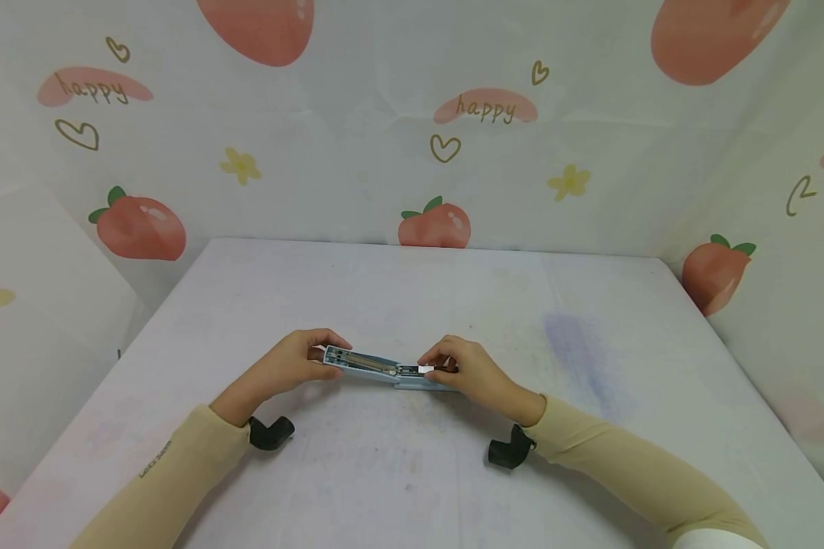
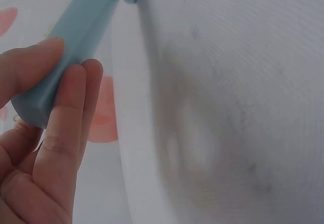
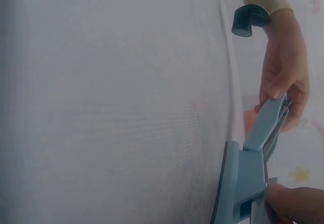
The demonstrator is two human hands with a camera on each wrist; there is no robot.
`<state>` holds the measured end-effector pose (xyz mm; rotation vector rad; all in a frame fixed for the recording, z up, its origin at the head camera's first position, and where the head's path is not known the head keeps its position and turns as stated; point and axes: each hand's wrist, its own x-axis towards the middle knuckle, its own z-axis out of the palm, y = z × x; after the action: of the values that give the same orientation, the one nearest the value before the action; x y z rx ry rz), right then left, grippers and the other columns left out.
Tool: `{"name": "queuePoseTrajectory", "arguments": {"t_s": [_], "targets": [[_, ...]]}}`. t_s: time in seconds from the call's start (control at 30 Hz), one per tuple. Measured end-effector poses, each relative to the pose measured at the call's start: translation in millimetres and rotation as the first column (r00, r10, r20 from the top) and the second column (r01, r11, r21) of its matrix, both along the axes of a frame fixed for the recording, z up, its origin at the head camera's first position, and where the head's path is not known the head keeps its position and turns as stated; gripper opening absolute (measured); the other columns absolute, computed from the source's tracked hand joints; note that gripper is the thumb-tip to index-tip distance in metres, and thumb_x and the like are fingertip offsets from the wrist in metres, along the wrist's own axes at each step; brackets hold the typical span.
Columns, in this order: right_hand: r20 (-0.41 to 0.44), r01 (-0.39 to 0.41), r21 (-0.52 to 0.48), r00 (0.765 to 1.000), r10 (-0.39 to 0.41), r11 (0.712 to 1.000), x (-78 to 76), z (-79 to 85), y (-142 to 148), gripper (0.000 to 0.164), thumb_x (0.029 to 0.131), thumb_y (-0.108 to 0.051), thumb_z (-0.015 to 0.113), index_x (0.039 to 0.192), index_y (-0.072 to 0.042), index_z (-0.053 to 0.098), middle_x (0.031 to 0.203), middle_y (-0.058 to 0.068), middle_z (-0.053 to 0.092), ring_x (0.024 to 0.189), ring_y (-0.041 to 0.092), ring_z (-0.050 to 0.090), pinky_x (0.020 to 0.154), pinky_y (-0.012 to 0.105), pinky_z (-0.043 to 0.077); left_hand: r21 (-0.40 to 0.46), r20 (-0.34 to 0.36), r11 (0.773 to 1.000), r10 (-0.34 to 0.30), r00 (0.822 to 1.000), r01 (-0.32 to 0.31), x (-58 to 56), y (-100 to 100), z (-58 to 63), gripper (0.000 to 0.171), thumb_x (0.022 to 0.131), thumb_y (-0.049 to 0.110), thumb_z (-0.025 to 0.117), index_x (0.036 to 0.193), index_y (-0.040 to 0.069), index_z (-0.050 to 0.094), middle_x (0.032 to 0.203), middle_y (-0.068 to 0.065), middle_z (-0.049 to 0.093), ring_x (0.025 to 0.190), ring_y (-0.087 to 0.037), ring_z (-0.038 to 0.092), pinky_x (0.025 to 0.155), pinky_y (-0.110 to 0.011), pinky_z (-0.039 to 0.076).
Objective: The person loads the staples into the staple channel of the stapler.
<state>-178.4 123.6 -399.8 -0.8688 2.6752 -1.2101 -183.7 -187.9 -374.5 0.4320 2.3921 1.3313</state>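
The left sleeve (image 1: 178,473) is long and beige, with a short line of small dark lettering (image 1: 156,460) along the forearm, too small to read with certainty. The right sleeve (image 1: 632,457) matches it in colour, creased toward the elbow, where what seems to be white cloth (image 1: 717,539) shows. At the cuffs sit a left camera (image 1: 271,435) and a right camera (image 1: 510,450), both black, stubby and bent like a pipe elbow.

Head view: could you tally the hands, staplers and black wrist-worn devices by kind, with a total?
Hands: 2
Blue stapler, opened out: 1
Black wrist-worn devices: 2
Total: 5
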Motion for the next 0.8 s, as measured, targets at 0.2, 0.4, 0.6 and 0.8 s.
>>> {"name": "queuePoseTrajectory", "arguments": {"t_s": [0.2,0.4,0.6,0.8], "targets": [[-0.004,-0.011,-0.005,1.000,0.011,1.000,-0.9,-0.7,-0.4,0.019,0.085,-0.013,0.074,0.103,-0.014,0.072,0.095,-0.003,0.065,0.078,0.007,0.055,0.068,0.022,0.047,0.000,0.002,1.000,0.004,1.000,-0.004,-0.5,0.7,-0.9,0.038,0.082,0.006,0.075,0.117,0.005,0.063,0.107,-0.012,0.066,0.081,-0.016,0.061,0.066,-0.024,0.044],[-0.002,-0.018,-0.007,1.000,0.018,1.000,-0.6,0.1,-0.5,0.018,0.085,-0.013,0.074,0.103,-0.013,0.072,0.096,-0.002,0.065,0.078,0.007,0.054,0.068,0.022,0.047,-0.003,-0.005,1.000,0.007,1.000,-0.007,-1.0,0.9,-1.0,0.037,0.082,0.006,0.075,0.117,0.005,0.063,0.109,-0.013,0.066,0.081,-0.015,0.062,0.066,-0.025,0.044],[-0.012,-0.018,0.007,1.000,0.018,1.000,-1.0,0.0,-0.8,0.017,0.085,-0.012,0.074,0.102,-0.013,0.073,0.095,-0.003,0.065,0.077,0.006,0.054,0.067,0.022,0.047,0.003,0.002,1.000,0.002,1.000,-0.002,-0.2,0.1,-0.5,0.038,0.082,0.006,0.075,0.118,0.005,0.063,0.110,-0.013,0.065,0.083,-0.016,0.063,0.067,-0.025,0.045],[-0.014,-0.018,0.021,1.000,0.018,1.000,-1.3,0.3,-1.3,0.016,0.085,-0.013,0.074,0.101,-0.014,0.073,0.095,-0.003,0.065,0.075,0.005,0.053,0.066,0.021,0.047,0.003,0.004,1.000,0.003,1.000,-0.003,-0.3,0.1,-0.9,0.038,0.082,0.005,0.074,0.118,0.005,0.062,0.109,-0.013,0.066,0.082,-0.016,0.062,0.065,-0.025,0.045]]}}
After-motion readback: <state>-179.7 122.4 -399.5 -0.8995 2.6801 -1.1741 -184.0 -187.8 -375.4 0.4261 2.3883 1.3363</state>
